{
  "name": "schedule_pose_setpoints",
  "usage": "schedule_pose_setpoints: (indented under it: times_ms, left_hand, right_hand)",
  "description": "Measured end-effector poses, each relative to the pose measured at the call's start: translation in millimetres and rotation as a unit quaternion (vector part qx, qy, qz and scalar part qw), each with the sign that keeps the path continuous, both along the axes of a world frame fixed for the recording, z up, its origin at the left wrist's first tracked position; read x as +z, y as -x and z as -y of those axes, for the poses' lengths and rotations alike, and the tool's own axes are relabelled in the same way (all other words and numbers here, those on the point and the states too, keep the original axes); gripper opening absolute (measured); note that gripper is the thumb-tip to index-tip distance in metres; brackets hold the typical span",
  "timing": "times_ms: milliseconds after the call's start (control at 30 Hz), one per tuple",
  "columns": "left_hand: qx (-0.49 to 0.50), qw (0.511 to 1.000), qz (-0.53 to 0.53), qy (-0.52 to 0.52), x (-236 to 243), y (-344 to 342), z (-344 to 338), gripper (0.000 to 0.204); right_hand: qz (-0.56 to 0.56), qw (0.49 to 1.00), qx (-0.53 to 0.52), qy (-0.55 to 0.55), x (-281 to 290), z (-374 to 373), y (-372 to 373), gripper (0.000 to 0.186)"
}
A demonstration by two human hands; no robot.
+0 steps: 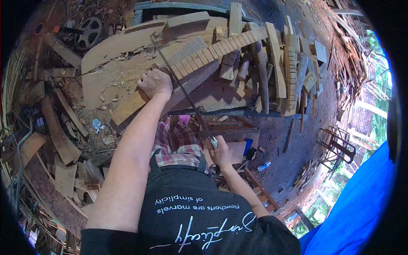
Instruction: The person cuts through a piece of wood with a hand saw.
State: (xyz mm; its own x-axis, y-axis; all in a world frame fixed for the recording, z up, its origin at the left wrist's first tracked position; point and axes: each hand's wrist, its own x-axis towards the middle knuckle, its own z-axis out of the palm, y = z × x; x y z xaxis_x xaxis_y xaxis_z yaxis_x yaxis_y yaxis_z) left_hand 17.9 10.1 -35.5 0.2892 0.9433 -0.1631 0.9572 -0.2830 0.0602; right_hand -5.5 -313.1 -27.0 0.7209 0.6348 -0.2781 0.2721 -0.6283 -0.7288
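My left hand (155, 83) is closed over a long wooden board (127, 106) lying diagonally on the worn bench top (97, 63). Just right of that hand, a long, thin saw (189, 100) crosses the board, which has a row of evenly spaced crosswise lines along its upper-right length (204, 57). My right hand (219, 153), below the bench edge, is wrapped round the saw's handle at the blade's lower end. Beneath my left forearm and between my arms are checked trousers and a dark shirt.
Piled wooden offcuts and notched pieces (280, 63) cover the bench's right side. Scrap wood (59, 123) and a spoked wheel (89, 34) lie at left. At right are a metal frame (340, 144), a plastic bottle (263, 166) on the ground and blue fabric (348, 204).
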Motion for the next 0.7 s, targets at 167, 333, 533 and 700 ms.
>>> schedule_pose_setpoints:
  times_ms: [167, 333, 533, 700]
  left_hand:
    - [-0.021, 1.000, 0.021, -0.004, -19, 0, 0, 0.027]
    - [-0.004, 1.000, 0.018, 0.012, -10, -1, 0, 0.028]
    - [-0.007, 0.998, 0.046, -0.041, -10, -1, 1, 0.027]
    - [-0.010, 1.000, 0.021, -0.004, -21, -4, 0, 0.026]
  right_hand:
    - [0.110, 0.993, 0.027, -0.040, 18, -135, -42, 0.019]
    - [0.128, 0.985, 0.022, -0.113, 1, -47, -18, 0.015]
    - [0.049, 0.998, 0.005, -0.045, 17, -56, -15, 0.016]
    - [0.103, 0.992, 0.024, -0.067, 15, -121, -41, 0.018]
